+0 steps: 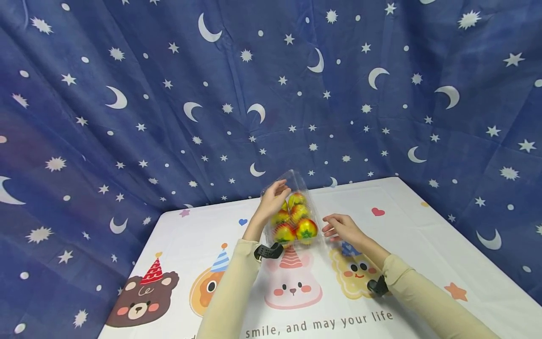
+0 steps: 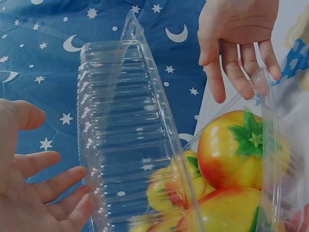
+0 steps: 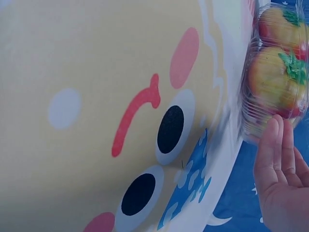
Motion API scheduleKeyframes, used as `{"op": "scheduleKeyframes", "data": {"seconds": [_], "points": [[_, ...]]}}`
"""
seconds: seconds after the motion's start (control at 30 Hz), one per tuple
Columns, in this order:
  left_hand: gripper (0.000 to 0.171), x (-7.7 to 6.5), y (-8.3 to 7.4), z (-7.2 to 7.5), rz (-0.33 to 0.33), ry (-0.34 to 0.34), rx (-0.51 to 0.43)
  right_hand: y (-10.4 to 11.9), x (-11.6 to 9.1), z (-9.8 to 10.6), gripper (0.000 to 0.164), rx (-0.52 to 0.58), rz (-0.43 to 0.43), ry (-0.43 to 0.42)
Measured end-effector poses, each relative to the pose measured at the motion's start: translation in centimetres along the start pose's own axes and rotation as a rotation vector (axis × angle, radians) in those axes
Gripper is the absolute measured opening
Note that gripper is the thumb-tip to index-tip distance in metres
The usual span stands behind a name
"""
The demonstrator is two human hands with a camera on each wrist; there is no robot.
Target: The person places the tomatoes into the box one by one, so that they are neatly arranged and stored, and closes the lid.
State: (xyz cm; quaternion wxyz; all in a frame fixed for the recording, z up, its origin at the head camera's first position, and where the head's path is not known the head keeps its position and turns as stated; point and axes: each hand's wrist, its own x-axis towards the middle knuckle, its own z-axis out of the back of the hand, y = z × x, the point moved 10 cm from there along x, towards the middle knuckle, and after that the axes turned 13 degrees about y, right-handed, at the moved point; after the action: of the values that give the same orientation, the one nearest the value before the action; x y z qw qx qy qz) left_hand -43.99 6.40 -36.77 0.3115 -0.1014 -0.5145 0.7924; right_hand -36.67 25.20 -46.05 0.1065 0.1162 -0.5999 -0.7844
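A clear plastic clamshell box [image 1: 296, 181] lies on the table at centre, holding several shiny red-yellow tomato-like fruits [image 1: 306, 230] with green leafy tops. In the left wrist view its ribbed lid [image 2: 120, 125] stands tilted up, partly raised from the fruit side. My left hand [image 1: 272, 203] is at the lid's left side, fingers spread and loosely bent; the fingertips lie against or very near the ribbed plastic. To the box's right is my right hand [image 1: 345, 227], fingers extended toward the near right rim. In the right wrist view its fingertips [image 3: 276, 123] overlap the box; contact cannot be told.
A white tablecloth [image 1: 228, 212] with printed cartoon animals and lettering covers the table. Behind it hangs a blue curtain [image 1: 288, 108] with moons and stars, close to the box's far end. Black straps [image 1: 269, 251] sit on both wrists.
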Motion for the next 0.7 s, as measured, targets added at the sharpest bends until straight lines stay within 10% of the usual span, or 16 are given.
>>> {"op": "scheduleKeyframes", "data": {"seconds": [0.7], "points": [[0.05, 0.0, 0.8, -1.9, -0.021, 0.059, 0.061, -1.2, 0.6, 0.3, 0.044, 0.026, -0.02, -0.039]]}}
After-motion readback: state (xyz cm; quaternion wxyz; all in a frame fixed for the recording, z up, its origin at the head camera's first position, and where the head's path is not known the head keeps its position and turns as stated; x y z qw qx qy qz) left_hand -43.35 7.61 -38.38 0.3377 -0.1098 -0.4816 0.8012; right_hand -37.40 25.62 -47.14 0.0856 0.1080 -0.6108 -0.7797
